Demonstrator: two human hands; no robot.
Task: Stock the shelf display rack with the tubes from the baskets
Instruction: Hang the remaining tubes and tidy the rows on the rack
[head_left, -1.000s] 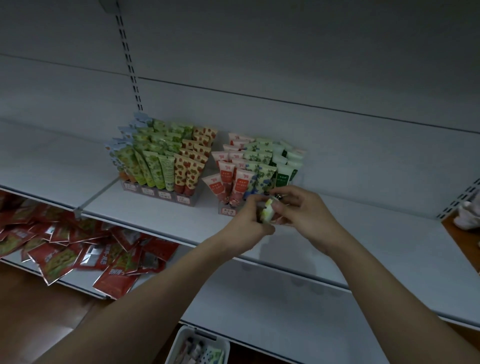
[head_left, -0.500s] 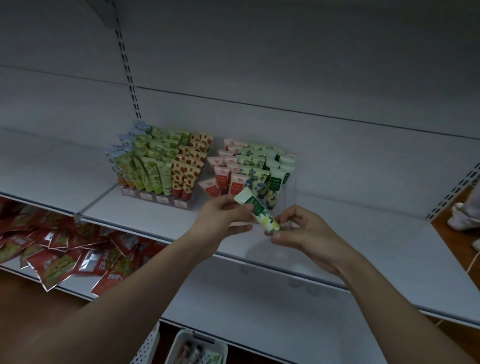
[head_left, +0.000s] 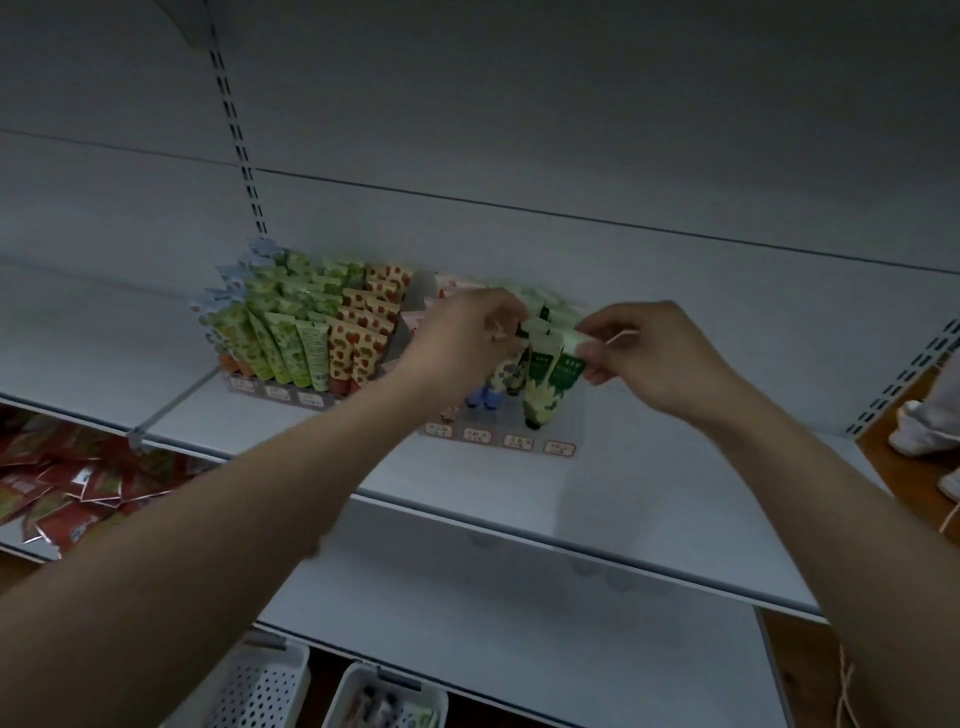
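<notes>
Green and white, the tube (head_left: 563, 371) hangs upright at the right end of the right display rack (head_left: 498, 441) on the grey shelf (head_left: 467, 483), its crimped top pinched in the right hand (head_left: 654, 358). The left hand (head_left: 462, 343) curls its fingers among the neighbouring tubes; what it grips I cannot tell. Two white baskets (head_left: 384, 696) sit below.

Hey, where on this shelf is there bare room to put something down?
The shelf is bare right of the right display rack, out to the slotted upright, and along its front edge. Left of the left rack, past the wire divider, is also bare. Crowded: both racks, where the right hand pinches a green tube.
</notes>
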